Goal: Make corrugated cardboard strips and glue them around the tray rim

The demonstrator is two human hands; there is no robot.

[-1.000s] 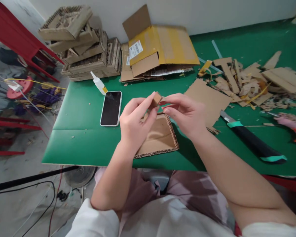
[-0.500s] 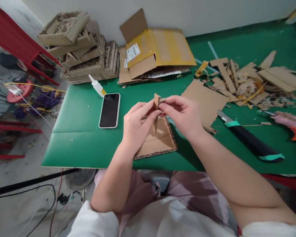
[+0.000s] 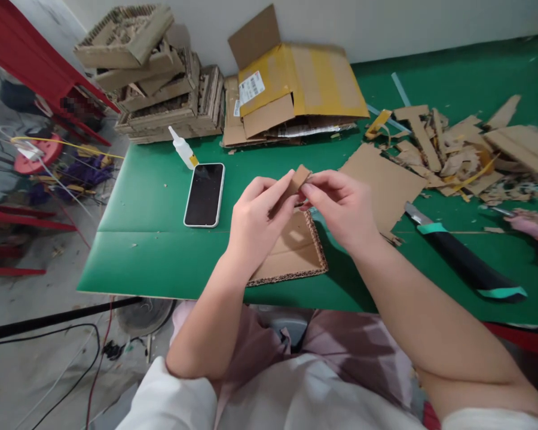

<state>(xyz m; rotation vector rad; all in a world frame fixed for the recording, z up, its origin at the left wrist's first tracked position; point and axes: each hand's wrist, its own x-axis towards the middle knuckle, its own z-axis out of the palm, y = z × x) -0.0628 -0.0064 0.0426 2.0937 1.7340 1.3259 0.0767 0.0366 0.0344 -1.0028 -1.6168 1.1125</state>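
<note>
Between my two hands is a narrow cardboard strip [image 3: 301, 177], held above a shallow cardboard tray [image 3: 291, 254] with corrugated edges. My left hand [image 3: 260, 221] is closed on the strip, thumb and fingers pinching it from the left. The fingertips of my right hand [image 3: 343, 203] pinch at the strip's upper right side; whether they also hold a smaller scrap is hidden. My left hand and wrist cover the tray's left part. Behind my right hand lies a flat cardboard sheet [image 3: 381, 185].
A phone [image 3: 205, 195] and a glue bottle [image 3: 183, 149] lie to the left. A utility knife [image 3: 466, 254], its blade showing, and a pink glue gun [image 3: 531, 227] are at right. Behind stand stacked cardboard trays [image 3: 170, 113], a yellow-taped carton [image 3: 323, 83] and cardboard scraps [image 3: 461, 149].
The cardboard strip has turned from upright to slanting, its top leaning right. Both hands stay closed on it. The whole view has shifted slightly.
</note>
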